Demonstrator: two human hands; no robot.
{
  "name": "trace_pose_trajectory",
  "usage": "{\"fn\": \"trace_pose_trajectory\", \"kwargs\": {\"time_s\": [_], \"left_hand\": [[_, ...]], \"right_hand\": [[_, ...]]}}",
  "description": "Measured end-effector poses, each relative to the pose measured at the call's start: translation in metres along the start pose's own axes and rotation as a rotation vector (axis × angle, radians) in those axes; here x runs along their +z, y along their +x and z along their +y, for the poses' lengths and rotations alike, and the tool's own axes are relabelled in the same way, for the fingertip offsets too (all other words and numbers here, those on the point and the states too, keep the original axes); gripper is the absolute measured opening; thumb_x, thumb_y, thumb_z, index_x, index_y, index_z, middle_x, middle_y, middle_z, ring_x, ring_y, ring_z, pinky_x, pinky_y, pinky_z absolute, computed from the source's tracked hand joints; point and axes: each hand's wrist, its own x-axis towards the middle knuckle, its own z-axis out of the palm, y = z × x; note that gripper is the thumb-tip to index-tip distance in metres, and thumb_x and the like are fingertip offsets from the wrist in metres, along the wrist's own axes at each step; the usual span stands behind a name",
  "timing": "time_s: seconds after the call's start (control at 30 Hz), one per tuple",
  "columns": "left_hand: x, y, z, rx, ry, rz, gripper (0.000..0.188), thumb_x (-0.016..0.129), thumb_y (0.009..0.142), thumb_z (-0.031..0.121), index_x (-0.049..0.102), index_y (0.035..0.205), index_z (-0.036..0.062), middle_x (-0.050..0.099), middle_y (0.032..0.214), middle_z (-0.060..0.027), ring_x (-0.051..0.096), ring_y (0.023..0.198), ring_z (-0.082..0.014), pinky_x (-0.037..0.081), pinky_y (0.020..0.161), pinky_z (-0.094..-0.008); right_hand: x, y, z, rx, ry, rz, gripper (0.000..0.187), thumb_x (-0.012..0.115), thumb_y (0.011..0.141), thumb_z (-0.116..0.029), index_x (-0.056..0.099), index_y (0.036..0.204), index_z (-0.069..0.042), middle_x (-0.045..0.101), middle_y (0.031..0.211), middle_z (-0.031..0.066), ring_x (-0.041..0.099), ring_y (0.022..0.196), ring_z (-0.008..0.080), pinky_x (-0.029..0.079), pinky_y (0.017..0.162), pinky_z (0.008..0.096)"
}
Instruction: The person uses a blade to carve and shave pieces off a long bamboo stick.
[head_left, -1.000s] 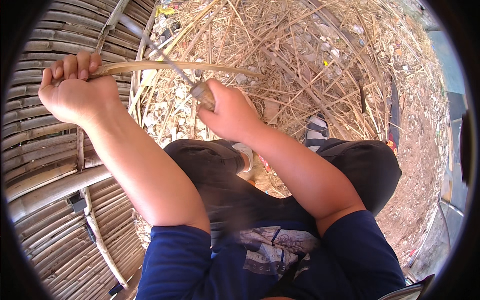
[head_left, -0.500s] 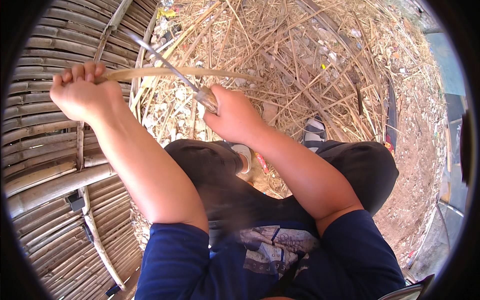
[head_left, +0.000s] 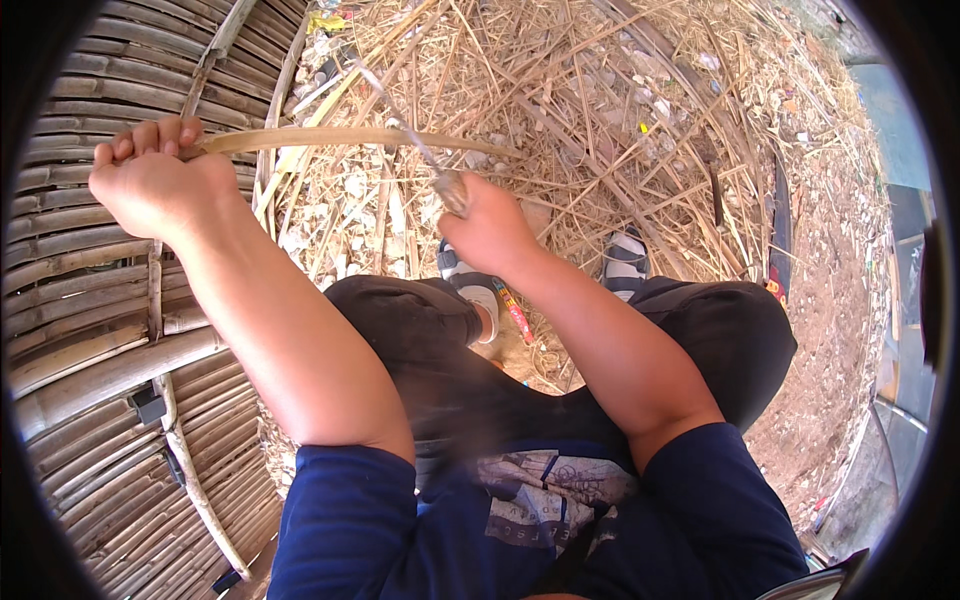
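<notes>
Closed round one end of a long, thin bamboo strip (head_left: 300, 138), my left hand (head_left: 160, 165) is beside the slatted wall. The strip stretches to the right in a shallow curve, its far end over the littered ground. In my right hand (head_left: 490, 222) is the handle of a knife (head_left: 425, 150), its narrow metal blade slanting up and to the left. The blade crosses the strip around its middle in this view; whether the two touch, I cannot tell. Motion smears the blade a little.
A wall of bamboo slats (head_left: 80, 210) rises close on the left. Dry shavings and split strips (head_left: 560, 100) cover the ground ahead. My sandalled feet (head_left: 625, 262) rest below my bent knees. A dark flat bar (head_left: 780, 220) lies to the right.
My right hand has moved right and slightly down, and the knife blade has slid along the strip away from my left hand. The left hand has shifted slightly left, still gripping the strip.
</notes>
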Motion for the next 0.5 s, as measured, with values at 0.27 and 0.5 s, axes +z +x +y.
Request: {"fn": "trace_pose_trajectory", "kwargs": {"time_s": [0.27, 0.5], "left_hand": [[0.004, -0.012, 0.004, 0.034, -0.001, -0.141, 0.021, 0.030, 0.097, 0.011, 0.033, 0.076, 0.0127, 0.029, 0.064, -0.0014, 0.026, 0.055, -0.0158, 0.028, 0.054, -0.0339], [0.002, -0.004, 0.006, 0.019, -0.003, -0.071, 0.022, 0.029, 0.095, 0.009, 0.032, 0.074, 0.0130, 0.028, 0.063, -0.0013, 0.025, 0.054, -0.0156, 0.028, 0.054, -0.0336]], "right_hand": [[0.016, 0.008, 0.036, -0.144, 0.045, 0.089, 0.043, 0.072, 0.081, -0.018, 0.062, 0.118, 0.001, 0.072, 0.096, 0.0260, 0.072, 0.089, 0.0402, 0.058, 0.080, 0.0459], [-0.001, 0.010, 0.059, 0.252, -0.167, 0.020, 0.054, 0.072, 0.081, -0.025, 0.061, 0.125, 0.003, 0.071, 0.108, 0.0259, 0.070, 0.105, 0.0397, 0.054, 0.094, 0.0448]]}}
